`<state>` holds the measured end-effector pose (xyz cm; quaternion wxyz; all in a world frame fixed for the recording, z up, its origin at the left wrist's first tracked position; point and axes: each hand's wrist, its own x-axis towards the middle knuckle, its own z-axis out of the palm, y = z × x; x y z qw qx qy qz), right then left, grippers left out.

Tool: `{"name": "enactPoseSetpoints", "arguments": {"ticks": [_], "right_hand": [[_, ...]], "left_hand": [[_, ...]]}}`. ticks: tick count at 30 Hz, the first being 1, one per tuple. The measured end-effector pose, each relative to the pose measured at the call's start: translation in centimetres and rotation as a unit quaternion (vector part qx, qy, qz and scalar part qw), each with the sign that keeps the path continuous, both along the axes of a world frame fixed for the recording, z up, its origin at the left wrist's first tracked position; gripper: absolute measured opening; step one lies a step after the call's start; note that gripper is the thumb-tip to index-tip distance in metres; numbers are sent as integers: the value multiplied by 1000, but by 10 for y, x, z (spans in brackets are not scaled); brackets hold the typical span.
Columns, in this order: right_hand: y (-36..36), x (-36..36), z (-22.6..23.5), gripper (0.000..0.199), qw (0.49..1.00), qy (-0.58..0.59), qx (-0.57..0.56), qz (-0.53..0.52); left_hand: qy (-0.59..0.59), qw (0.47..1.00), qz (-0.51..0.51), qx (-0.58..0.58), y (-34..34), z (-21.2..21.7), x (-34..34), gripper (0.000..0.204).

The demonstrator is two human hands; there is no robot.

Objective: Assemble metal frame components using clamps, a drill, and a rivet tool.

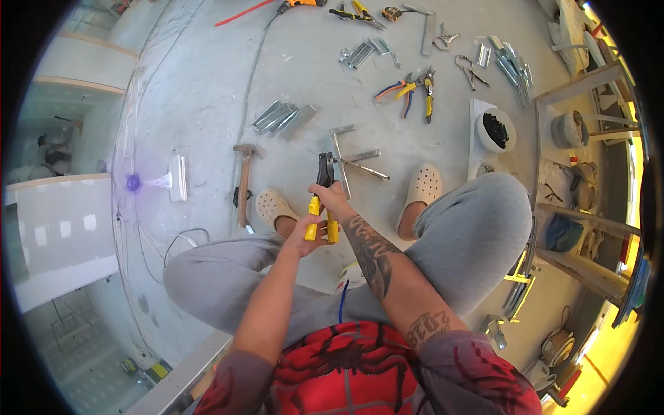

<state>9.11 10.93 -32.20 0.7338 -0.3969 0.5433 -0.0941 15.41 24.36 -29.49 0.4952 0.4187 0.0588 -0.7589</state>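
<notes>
Between my knees I hold a plier-like tool (332, 225) with yellow handles and a black head; its exact kind is unclear. My left hand (304, 236) is wrapped round the lower part of the handles. Higher up, my right hand (335, 199) closes round the tool near its head. The black jaws point away from me, beside a few joined metal profile pieces (360, 156) on the floor. At the profiles' lower corner lies a thin metal rod or pen-like tool (370, 171). Whether the jaws touch the metal cannot be made out.
A hammer (245, 173) lies left of my foot. Beyond are cut metal profiles (283, 119), snips (429, 97), locking pliers (472, 72), a tape measure (392, 14) and an orange drill (304, 4). At right stand a white bucket (512, 131) with black pieces and a wooden shelf (588, 214).
</notes>
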Motion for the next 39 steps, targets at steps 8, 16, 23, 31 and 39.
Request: {"name": "enactPoseSetpoints", "arguments": {"ticks": [8, 16, 23, 31, 39], "right_hand": [[2, -22, -15, 68, 999, 13, 33, 8], [-47, -27, -25, 53, 997, -44, 46, 32], [-34, -26, -66, 47, 998, -68, 7, -18], [-30, -29, -90, 51, 942, -256, 205, -71], [-37, -31, -79, 55, 934, -241, 257, -63]], "left_hand": [[-150, 979, -101, 95, -9, -19, -7, 57], [-201, 966, -43, 156, -63, -32, -24, 38], [-388, 911, -3, 142, -72, -67, -39, 28], [-399, 898, -106, 152, -93, 15, -9, 34], [-213, 959, -34, 183, -62, -45, -27, 57]]}}
